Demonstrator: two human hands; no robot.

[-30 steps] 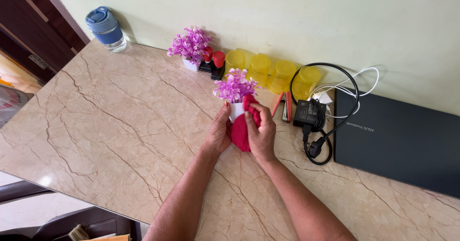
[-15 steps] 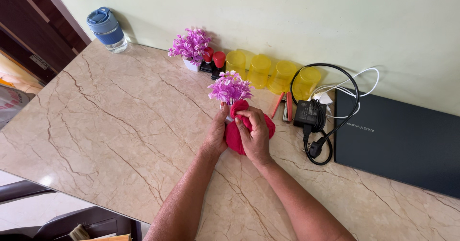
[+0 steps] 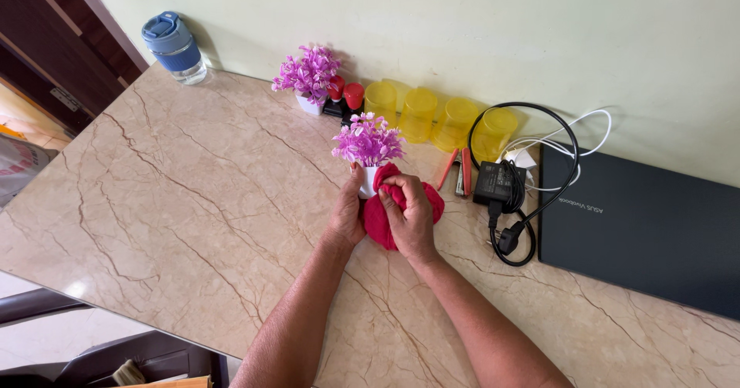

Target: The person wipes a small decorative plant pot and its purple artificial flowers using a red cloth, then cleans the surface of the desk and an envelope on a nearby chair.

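Right now we see the left hand [image 3: 346,217] wrapped around the side of a small white pot [image 3: 369,179] of purple artificial flowers [image 3: 368,141], fingers curled on it, while the right hand [image 3: 409,217] presses a bunched red cloth [image 3: 375,220] against the pot's near side, fingers closed over the fabric. The pot stands on the marble countertop [image 3: 193,203], roughly mid-depth, well apart from the near edge. To our left the surface lies open as far as the blue-lidded bottle [image 3: 173,47] at the far corner. Behind, along the wall, stand a second flower pot [image 3: 308,76], two red-topped stamps [image 3: 344,97] and four yellow cups [image 3: 435,117]. On the right things crowd in (less room there): orange pens [image 3: 456,170], a black power adapter [image 3: 497,181] with looped cable, then a closed dark laptop [image 3: 640,226].
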